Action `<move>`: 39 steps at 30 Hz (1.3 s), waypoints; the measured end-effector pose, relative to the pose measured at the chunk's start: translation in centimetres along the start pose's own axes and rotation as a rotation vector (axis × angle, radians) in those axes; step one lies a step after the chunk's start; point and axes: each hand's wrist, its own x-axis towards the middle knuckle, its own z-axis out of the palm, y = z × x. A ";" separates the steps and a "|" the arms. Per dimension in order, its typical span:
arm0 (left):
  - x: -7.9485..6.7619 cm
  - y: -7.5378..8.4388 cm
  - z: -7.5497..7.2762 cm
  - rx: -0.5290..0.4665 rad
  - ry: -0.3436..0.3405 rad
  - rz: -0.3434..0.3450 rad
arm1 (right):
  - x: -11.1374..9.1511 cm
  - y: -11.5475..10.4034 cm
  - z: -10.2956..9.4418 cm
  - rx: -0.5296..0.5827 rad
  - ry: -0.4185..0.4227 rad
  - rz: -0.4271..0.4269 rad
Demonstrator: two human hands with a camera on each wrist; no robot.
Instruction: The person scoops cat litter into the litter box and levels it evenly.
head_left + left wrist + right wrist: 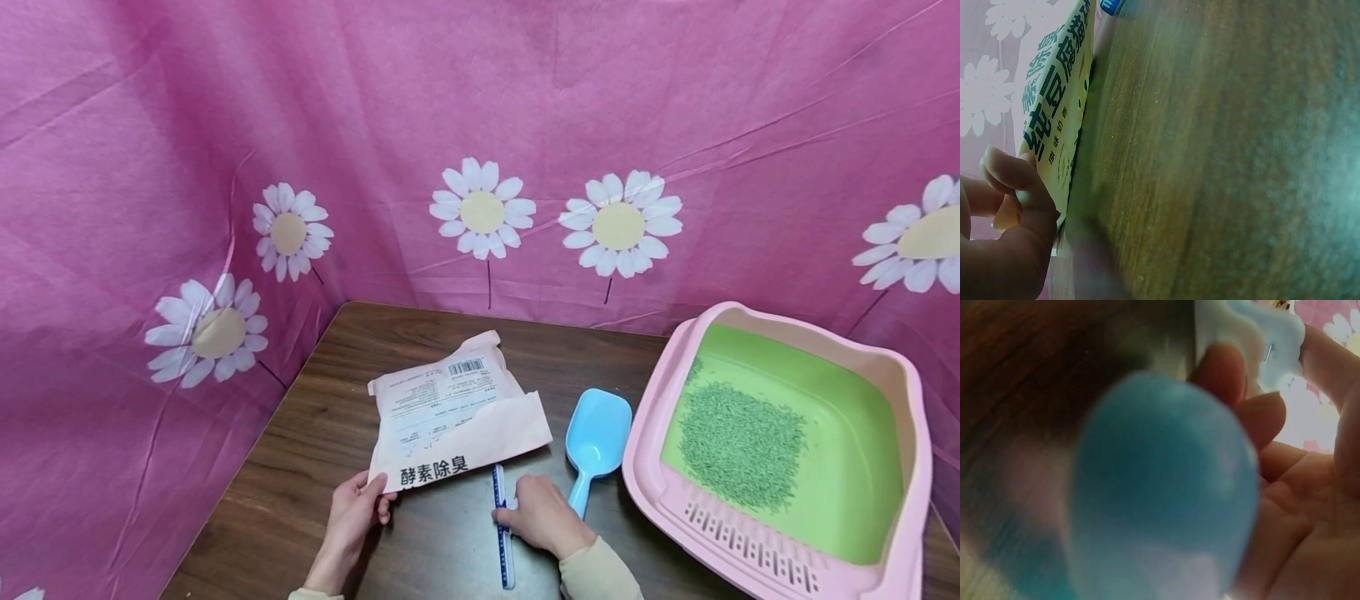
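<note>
A pale pink cat litter bag (442, 417) is tilted above the table, its printed front edge folded over. My left hand (352, 508) pinches its near left corner between thumb and fingers. The left wrist view shows the bag's lettered face (1054, 94) and the thumb and fingers (1016, 187) at the corner. My right hand (543, 512) pinches a narrow blue-and-white strip with printed marks (504, 550) at mid-length, over the table. In the right wrist view, fingers are at a wavy-edged white and light blue piece (1279, 344); its exact kind is unclear.
Right of the right hand lies a light blue scoop (597, 425); its blurred handle end (1160, 481) fills much of the right wrist view. A pink litter box (645, 450) with green pellets (738, 442) stands at the right. A pink flowered cloth (375, 125) hangs behind the wooden table (262, 500).
</note>
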 end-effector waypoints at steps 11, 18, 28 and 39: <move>0.0 -0.1 0.0 0.004 -0.002 -0.006 | 0.0 0.4 0.3 0.090 -0.125 0.056; 0.0 -0.3 -0.1 -0.014 -0.004 0.006 | -0.4 0.7 0.5 0.202 -0.183 0.043; 0.0 -0.4 -0.3 -0.035 -0.005 -0.020 | -0.9 0.8 1.3 0.377 -0.229 0.034; -0.1 -0.6 -0.5 -0.056 -0.040 -0.063 | -1.2 0.8 2.3 0.605 -0.220 0.087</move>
